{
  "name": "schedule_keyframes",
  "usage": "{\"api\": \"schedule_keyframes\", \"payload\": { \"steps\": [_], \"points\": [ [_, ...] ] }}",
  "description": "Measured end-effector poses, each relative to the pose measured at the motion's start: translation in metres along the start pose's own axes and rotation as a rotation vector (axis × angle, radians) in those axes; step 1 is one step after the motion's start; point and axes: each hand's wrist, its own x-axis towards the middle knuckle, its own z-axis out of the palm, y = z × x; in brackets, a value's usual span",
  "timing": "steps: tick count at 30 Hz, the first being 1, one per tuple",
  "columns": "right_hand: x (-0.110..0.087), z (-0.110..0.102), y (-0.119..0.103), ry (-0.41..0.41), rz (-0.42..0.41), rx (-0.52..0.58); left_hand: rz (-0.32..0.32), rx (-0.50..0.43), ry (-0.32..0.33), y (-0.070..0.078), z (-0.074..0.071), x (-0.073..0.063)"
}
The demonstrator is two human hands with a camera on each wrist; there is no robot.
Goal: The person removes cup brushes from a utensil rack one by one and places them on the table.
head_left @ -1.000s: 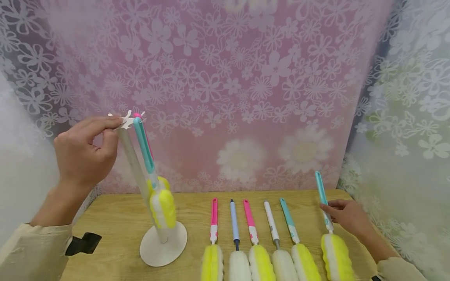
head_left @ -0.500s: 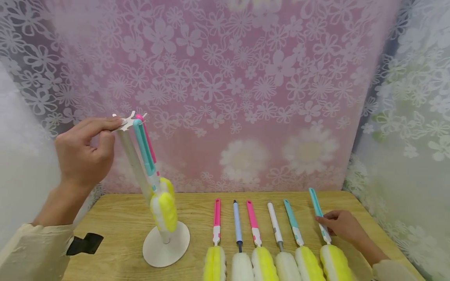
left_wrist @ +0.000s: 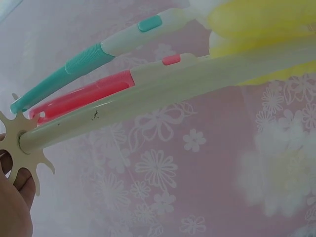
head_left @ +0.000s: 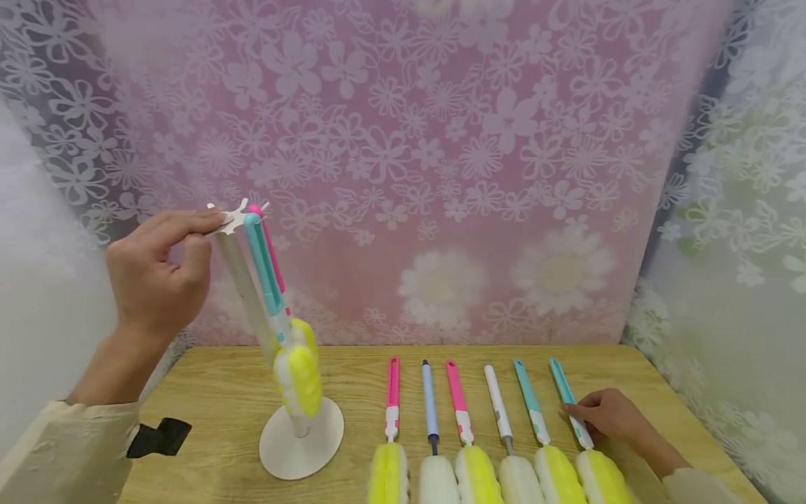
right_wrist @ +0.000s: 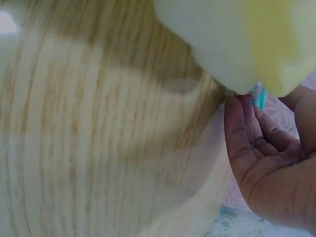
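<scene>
My left hand [head_left: 160, 273] pinches the white notched top [head_left: 234, 221] of an upright stand. From that top hang a teal-handled sponge brush [head_left: 263, 266] and, behind it, a pink-handled one [head_left: 277, 273]; their sponge heads are yellow and white. At the right end of a row on the table, my right hand [head_left: 613, 420] pinches another teal-handled sponge brush [head_left: 560, 376] by its handle. In the right wrist view its sponge head [right_wrist: 222, 44] covers much of the fingertips. The left wrist view shows the notched top [left_wrist: 30, 165] close up, fingers behind it.
Left of the held brush lie several more sponge brushes, including a teal one [head_left: 527, 392], a white one [head_left: 494, 392], a blue one [head_left: 429, 406] and pink ones [head_left: 456, 392]. The stand's round base [head_left: 277, 448] rests on the wooden table [head_left: 208, 434]. A flowered curtain [head_left: 409, 140] hangs behind.
My right hand has lowered the teal-handled brush and brought it left, beside the row's other teal brush. The left hand stays on the stand's top; the view has shifted slightly.
</scene>
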Motion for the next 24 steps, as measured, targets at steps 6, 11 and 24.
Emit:
{"api": "schedule_keyframes", "payload": {
  "steps": [6,11,24],
  "points": [
    [-0.0039,-0.0007,0.0011,-0.009,0.009,0.016,0.002,0.003,0.002,0.0012,0.0021,0.0002],
    [-0.0029,0.0003,0.0021,-0.017,0.013,0.043,0.003,0.005,0.009,0.0004,0.0025,0.0],
    [-0.0024,-0.004,0.0046,-0.072,0.081,0.072,-0.01,0.005,0.005,0.0017,0.0026,-0.0009]
  ]
}}
